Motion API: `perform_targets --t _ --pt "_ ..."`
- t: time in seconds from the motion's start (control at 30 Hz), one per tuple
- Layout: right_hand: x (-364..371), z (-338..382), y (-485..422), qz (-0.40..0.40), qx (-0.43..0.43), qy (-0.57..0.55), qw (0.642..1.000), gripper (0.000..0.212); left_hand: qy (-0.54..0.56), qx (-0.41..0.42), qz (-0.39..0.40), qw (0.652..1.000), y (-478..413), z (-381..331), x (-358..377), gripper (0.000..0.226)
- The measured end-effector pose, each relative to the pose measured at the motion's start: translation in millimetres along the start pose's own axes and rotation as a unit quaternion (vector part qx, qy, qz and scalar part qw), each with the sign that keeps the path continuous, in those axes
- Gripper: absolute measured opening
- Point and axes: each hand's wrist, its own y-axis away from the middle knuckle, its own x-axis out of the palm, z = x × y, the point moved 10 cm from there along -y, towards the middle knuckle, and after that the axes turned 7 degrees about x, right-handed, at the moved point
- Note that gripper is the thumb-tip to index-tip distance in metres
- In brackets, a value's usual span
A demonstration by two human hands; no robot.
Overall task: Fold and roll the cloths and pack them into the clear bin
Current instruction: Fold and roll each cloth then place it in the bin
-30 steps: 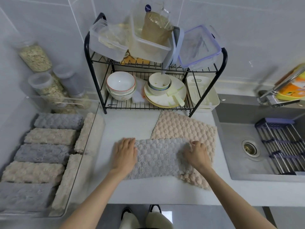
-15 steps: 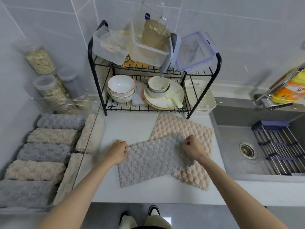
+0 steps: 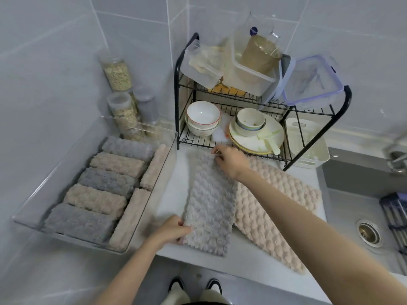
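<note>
A white bench [image 3: 253,267] runs along a gray tiled wall. The gray cloth [image 3: 209,205] lies on it as a long strip (folded, it looks), its right edge on top of the beige cloth [image 3: 275,205]. The left grip [image 3: 174,230] pinches the near corner of the gray cloth. The right grip [image 3: 230,161] holds its far end, just by the rack [image 3: 177,106]. The bin [image 3: 55,181] sits to the left, with rolls [image 3: 94,199] packed inside.
</note>
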Motion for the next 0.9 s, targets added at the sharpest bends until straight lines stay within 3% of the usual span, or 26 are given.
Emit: perform_targets --t 0.1,0.3,0.47,0.67,0.73,0.8,0.9 --pt "17 23 -9 0.015 -0.036 0.013 0.999 0.028 0.118 -0.03 -0.018 0.992 9 8 8 0.011" --pt "31 27 3 0.029 -0.064 -0.007 0.997 0.033 0.099 -0.017 -0.061 0.993 13 9 5 0.02" --pt "49 -15 36 0.047 0.001 0.001 0.999 0.024 -0.12 0.053 -0.096 0.987 14 1 -11 0.023" --pt "89 -76 107 0.104 0.129 0.073 0.984 0.045 -0.34 0.166 -0.213 0.901 27 -32 -16 0.028" --pt "98 -84 124 0.118 0.135 0.058 0.982 0.049 -0.368 0.243 -0.209 0.873 28 -42 -5 0.035" --pt "107 -94 135 0.138 0.128 0.083 0.979 0.055 -0.401 0.314 -0.176 0.843 28 -46 11 0.059" --pt "108 -113 143 0.143 0.128 0.106 0.976 0.056 -0.433 0.325 -0.157 0.826 27 -43 21 0.067"
